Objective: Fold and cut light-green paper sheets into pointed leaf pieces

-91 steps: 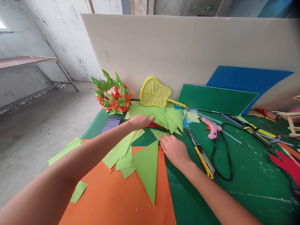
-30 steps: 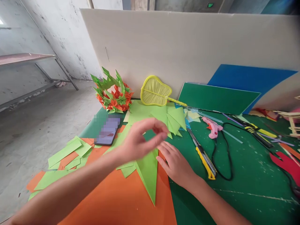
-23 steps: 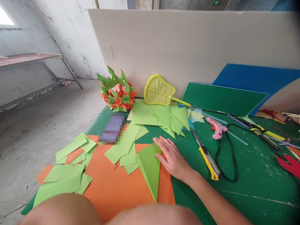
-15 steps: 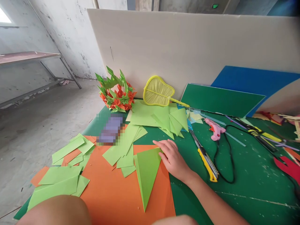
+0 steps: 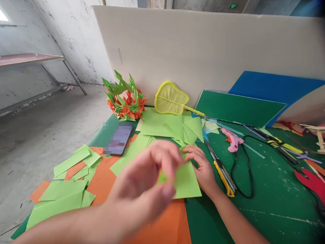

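Note:
A light green paper sheet is held up over the orange paper. My right hand has its curled fingers on the sheet's upper right edge, gripping it. In front of the sheet my left hand is smeared by motion. Its fingers bend toward the thumb, and whether they pinch the paper cannot be made out. That hand and forearm hide the sheet's left side and much of the orange paper.
Loose green pieces lie left, near a phone. Behind are a green-and-orange folded-paper basket and a yellow fan. A yellow utility knife, pink glue gun and its black cord lie right. A pale board stands behind.
My left hand has come up from the lower edge to the paper. The green piece, a narrow folded point before, now shows a wider, squarer face. My right hand shifted slightly right.

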`<state>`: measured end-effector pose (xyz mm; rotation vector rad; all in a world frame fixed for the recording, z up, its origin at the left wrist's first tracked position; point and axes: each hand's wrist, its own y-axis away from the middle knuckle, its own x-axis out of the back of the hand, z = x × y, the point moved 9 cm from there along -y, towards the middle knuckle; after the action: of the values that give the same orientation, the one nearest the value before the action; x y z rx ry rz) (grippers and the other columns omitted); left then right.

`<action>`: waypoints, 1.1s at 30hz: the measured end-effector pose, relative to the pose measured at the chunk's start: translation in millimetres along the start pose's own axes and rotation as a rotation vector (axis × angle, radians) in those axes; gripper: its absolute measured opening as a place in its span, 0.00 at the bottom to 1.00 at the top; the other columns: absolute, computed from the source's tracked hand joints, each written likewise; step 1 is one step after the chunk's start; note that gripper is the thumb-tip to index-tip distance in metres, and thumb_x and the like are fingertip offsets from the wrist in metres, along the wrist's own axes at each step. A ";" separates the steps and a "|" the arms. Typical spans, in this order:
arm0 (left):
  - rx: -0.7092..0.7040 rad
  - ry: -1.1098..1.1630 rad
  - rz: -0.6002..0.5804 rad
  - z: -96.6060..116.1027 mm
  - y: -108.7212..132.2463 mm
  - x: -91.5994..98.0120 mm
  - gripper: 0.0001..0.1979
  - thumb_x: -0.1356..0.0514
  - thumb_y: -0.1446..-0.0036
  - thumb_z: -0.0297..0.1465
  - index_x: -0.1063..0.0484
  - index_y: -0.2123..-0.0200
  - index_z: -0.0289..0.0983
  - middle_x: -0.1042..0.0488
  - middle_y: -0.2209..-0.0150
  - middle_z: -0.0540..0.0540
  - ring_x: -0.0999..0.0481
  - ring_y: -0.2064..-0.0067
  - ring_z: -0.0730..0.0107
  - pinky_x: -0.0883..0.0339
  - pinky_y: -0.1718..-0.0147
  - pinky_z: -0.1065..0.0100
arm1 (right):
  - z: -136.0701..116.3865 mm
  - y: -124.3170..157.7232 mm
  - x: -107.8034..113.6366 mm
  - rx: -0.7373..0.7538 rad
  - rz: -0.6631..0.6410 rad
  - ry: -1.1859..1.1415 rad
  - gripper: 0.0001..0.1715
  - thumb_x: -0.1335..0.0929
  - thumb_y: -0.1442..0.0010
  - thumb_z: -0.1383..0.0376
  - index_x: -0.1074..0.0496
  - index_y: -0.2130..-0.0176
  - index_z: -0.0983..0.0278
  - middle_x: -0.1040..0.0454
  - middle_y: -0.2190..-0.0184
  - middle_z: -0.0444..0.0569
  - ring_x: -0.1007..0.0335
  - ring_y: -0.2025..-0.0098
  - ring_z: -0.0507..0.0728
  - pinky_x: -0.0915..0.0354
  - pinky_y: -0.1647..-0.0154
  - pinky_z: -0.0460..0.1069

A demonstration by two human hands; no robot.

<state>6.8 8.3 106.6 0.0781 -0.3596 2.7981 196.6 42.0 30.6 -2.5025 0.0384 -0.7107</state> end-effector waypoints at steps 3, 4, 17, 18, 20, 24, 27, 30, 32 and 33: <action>0.121 0.022 -0.027 -32.3 -9.3 -7.5 0.28 0.35 0.46 0.43 0.39 0.44 0.47 0.38 0.41 0.44 0.40 0.38 0.53 0.43 0.40 0.54 | -3.9 1.4 1.2 -0.019 -0.001 0.020 0.09 0.34 0.39 0.68 0.30 0.72 0.58 0.24 0.58 0.49 0.33 0.49 0.62 0.37 0.48 0.59; 0.182 0.034 -0.048 -45.7 -10.5 -11.5 0.34 0.33 0.48 0.42 0.42 0.41 0.48 0.42 0.38 0.44 0.42 0.36 0.52 0.44 0.39 0.55 | -4.6 2.3 -0.4 -0.034 -0.014 0.004 0.10 0.35 0.39 0.68 0.30 0.71 0.58 0.24 0.58 0.49 0.31 0.51 0.61 0.35 0.50 0.58; 0.744 0.577 -0.036 -131.5 8.3 -18.1 0.36 0.38 0.44 0.31 0.47 0.34 0.47 0.25 0.48 0.43 0.22 0.53 0.56 0.28 0.55 0.58 | -16.7 19.9 -14.0 -0.051 -0.280 -0.013 0.11 0.32 0.41 0.69 0.27 0.58 0.57 0.28 0.46 0.50 0.30 0.46 0.60 0.31 0.51 0.52; 0.742 0.606 -0.015 -133.0 7.9 -16.6 0.37 0.38 0.44 0.30 0.47 0.34 0.47 0.25 0.49 0.43 0.22 0.53 0.56 0.27 0.55 0.58 | -21.0 21.0 -16.9 0.006 -0.335 0.004 0.13 0.33 0.40 0.68 0.26 0.55 0.56 0.29 0.45 0.49 0.31 0.45 0.59 0.32 0.49 0.52; 0.735 0.647 0.016 -135.8 7.5 -13.8 0.36 0.38 0.44 0.28 0.46 0.34 0.45 0.24 0.50 0.42 0.21 0.54 0.55 0.27 0.54 0.57 | -27.7 23.6 -21.5 0.122 -0.422 0.047 0.17 0.34 0.38 0.67 0.27 0.50 0.54 0.30 0.43 0.49 0.31 0.45 0.59 0.33 0.47 0.52; 0.721 0.690 0.044 -140.8 6.2 -7.7 0.32 0.38 0.45 0.26 0.39 0.37 0.43 0.23 0.50 0.41 0.21 0.54 0.54 0.27 0.53 0.55 | -28.9 28.8 -27.5 0.260 -0.505 0.191 0.24 0.34 0.39 0.69 0.28 0.45 0.52 0.34 0.38 0.46 0.30 0.47 0.59 0.32 0.47 0.54; 0.691 0.692 0.075 -143.0 3.1 -0.8 0.30 0.38 0.46 0.26 0.36 0.40 0.39 0.22 0.52 0.40 0.20 0.54 0.53 0.26 0.53 0.53 | -27.3 33.7 -31.7 0.314 -0.544 0.285 0.35 0.39 0.46 0.77 0.29 0.44 0.53 0.36 0.37 0.44 0.32 0.44 0.58 0.34 0.45 0.55; 0.686 0.678 0.113 -146.0 1.4 5.1 0.27 0.39 0.47 0.25 0.35 0.42 0.36 0.22 0.53 0.38 0.20 0.53 0.51 0.26 0.53 0.52 | -27.1 37.0 -33.1 0.364 -0.543 0.330 0.37 0.40 0.48 0.78 0.30 0.44 0.54 0.37 0.37 0.45 0.35 0.40 0.57 0.37 0.41 0.58; 0.699 0.675 0.143 -148.2 1.9 7.6 0.26 0.39 0.47 0.25 0.34 0.43 0.34 0.21 0.54 0.37 0.20 0.54 0.50 0.26 0.53 0.53 | -27.4 36.7 -30.9 0.391 -0.500 0.321 0.32 0.40 0.44 0.77 0.29 0.45 0.55 0.36 0.38 0.46 0.35 0.40 0.57 0.38 0.40 0.59; 0.705 0.679 0.156 -148.9 2.4 8.2 0.26 0.39 0.46 0.25 0.34 0.43 0.33 0.21 0.54 0.37 0.20 0.54 0.50 0.25 0.53 0.53 | -27.5 35.9 -29.2 0.400 -0.471 0.305 0.30 0.39 0.43 0.76 0.28 0.46 0.55 0.34 0.38 0.46 0.34 0.40 0.57 0.38 0.40 0.60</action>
<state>-3.7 46.6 -37.1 -0.7407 0.7996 2.7351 161.9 2.7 18.3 -2.0116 -0.5455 -1.1569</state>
